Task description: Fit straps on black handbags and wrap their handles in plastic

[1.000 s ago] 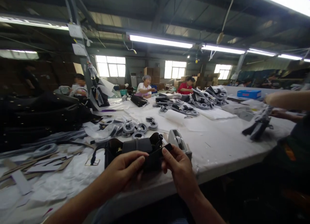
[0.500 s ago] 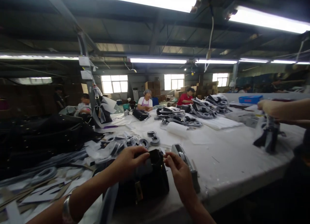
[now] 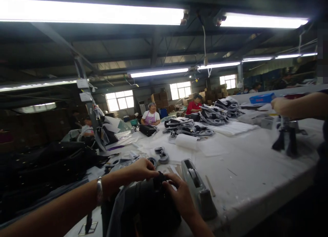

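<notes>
A black handbag (image 3: 146,209) stands upright at the near edge of the white worktable (image 3: 243,175), right in front of me. My left hand (image 3: 139,170) is closed on the bag's top from the left, and a metal bracelet shows on that wrist. From the right, my right hand (image 3: 179,194) pinches the same top edge, fingers curled. The two hands nearly meet above the bag. A grey tape dispenser (image 3: 197,187) sits just right of my right hand.
Rolls of tape (image 3: 161,155) and paper scraps lie behind the bag. A heap of black bags (image 3: 46,168) fills the left. Stacks of bag parts (image 3: 189,126) sit mid-table. Another person's arm (image 3: 299,105) holds a dark item at the right. Two seated workers are at the far end.
The bag has come closer and now stands upright under my hands. Both hands moved from its front flap to its top edge. The camera tilted upward, showing more ceiling.
</notes>
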Available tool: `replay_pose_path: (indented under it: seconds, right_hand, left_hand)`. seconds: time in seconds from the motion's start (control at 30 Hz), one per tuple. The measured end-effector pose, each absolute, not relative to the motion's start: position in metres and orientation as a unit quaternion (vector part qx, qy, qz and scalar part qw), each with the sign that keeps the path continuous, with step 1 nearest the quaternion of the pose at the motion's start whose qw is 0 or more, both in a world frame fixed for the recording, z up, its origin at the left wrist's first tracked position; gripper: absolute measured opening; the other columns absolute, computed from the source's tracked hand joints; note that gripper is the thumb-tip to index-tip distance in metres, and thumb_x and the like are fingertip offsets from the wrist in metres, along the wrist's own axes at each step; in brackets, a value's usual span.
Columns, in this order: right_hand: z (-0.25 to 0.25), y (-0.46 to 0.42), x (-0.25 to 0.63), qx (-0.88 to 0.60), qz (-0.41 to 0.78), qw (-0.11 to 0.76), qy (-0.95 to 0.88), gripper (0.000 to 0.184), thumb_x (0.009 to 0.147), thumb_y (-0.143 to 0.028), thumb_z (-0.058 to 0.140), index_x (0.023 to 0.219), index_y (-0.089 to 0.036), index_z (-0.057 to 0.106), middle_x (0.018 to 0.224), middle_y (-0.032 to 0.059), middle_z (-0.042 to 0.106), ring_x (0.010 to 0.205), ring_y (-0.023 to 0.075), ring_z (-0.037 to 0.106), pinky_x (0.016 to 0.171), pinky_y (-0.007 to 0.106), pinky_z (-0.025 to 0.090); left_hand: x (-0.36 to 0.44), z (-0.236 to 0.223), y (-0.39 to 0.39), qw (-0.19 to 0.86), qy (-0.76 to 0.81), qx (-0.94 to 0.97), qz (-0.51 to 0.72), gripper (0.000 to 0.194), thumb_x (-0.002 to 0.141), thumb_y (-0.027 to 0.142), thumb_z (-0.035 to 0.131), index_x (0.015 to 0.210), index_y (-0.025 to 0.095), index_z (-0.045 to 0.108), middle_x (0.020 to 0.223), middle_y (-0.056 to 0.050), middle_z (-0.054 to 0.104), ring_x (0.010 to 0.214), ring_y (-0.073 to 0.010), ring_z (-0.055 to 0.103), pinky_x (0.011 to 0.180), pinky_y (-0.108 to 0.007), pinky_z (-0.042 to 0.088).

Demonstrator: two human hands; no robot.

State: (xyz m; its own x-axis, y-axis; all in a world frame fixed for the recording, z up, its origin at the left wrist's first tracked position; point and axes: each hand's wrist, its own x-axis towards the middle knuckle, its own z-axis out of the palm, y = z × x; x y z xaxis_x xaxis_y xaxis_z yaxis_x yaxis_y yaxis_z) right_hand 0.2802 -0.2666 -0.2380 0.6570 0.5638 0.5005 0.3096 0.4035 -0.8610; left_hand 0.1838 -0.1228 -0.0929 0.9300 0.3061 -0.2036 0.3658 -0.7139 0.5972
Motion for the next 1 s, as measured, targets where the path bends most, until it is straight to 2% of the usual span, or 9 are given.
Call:
replay_pose_path:
  seconds: [0.1, 0.27, 0.47, 0.63, 0.83, 1.0]
  right_hand:
    - [-0.232, -0.269, 0.262, -0.552, 0.033, 0.737, -0.389, 0.015, 0.084, -0.035, 0.072, 0.097, -0.027, 0.075, 0.099, 0.0041, 0.072, 0.098, 0.0264, 0.065, 0.088, 0.035, 0.049]
    - [-0.23, -0.27, 0.239, -0.557, -0.002, 0.74, -0.376, 0.017, 0.083, -0.033, 0.073, 0.098, -0.026, 0.071, 0.101, 0.0029, 0.069, 0.1, 0.0241, 0.063, 0.091, 0.031, 0.047]
    - [-0.244, -0.264, 0.229, -0.562, -0.02, 0.734, -0.381, 0.015, 0.085, -0.03, 0.071, 0.099, -0.026, 0.067, 0.099, 0.0013, 0.065, 0.094, 0.021, 0.062, 0.085, 0.029, 0.047]
    - [-0.25, -0.264, 0.224, -0.557, -0.032, 0.734, -0.387, 0.014, 0.086, -0.024, 0.071, 0.099, -0.027, 0.067, 0.099, -0.0001, 0.065, 0.097, 0.0197, 0.061, 0.088, 0.027, 0.046]
    - [-0.253, -0.262, 0.222, -0.56, -0.045, 0.732, -0.385, 0.02, 0.085, -0.019, 0.072, 0.102, -0.026, 0.067, 0.102, 0.0009, 0.065, 0.098, 0.02, 0.061, 0.089, 0.027, 0.047]
    - [-0.256, -0.261, 0.22, -0.564, -0.055, 0.733, -0.377, 0.022, 0.083, -0.016, 0.073, 0.103, -0.025, 0.067, 0.101, 0.0011, 0.065, 0.097, 0.0203, 0.061, 0.088, 0.028, 0.047]
  left_hand:
    - [0.178, -0.085, -0.124, 0.328, 0.199, 0.92, -0.077, 0.05, 0.072, 0.067, 0.063, 0.071, 0.016, 0.063, 0.052, 0.006, 0.046, 0.042, -0.0077, 0.033, 0.038, -0.021, 0.021]
    - [0.172, -0.071, -0.125, 0.296, 0.205, 0.924, -0.128, 0.05, 0.071, 0.068, 0.062, 0.072, 0.018, 0.065, 0.052, 0.006, 0.047, 0.04, -0.0075, 0.033, 0.037, -0.02, 0.023]
    - [0.177, -0.068, -0.134, 0.195, 0.18, 0.955, -0.136, 0.031, 0.069, 0.047, 0.069, 0.063, 0.016, 0.067, 0.049, 0.006, 0.047, 0.046, -0.0091, 0.038, 0.042, -0.022, 0.026]
    - [0.183, -0.069, -0.148, 0.112, 0.153, 0.971, -0.143, 0.017, 0.069, 0.031, 0.064, 0.058, 0.017, 0.065, 0.047, 0.007, 0.046, 0.047, -0.0095, 0.038, 0.044, -0.023, 0.027]
    - [0.189, -0.07, -0.155, 0.059, 0.132, 0.975, -0.166, 0.015, 0.068, 0.029, 0.062, 0.057, 0.019, 0.066, 0.047, 0.006, 0.048, 0.048, -0.0107, 0.042, 0.046, -0.024, 0.029]
    - [0.186, -0.083, -0.173, 0.002, 0.119, 0.987, -0.112, 0.018, 0.069, 0.028, 0.059, 0.056, 0.019, 0.065, 0.046, 0.005, 0.043, 0.047, -0.0118, 0.035, 0.048, -0.027, 0.024]
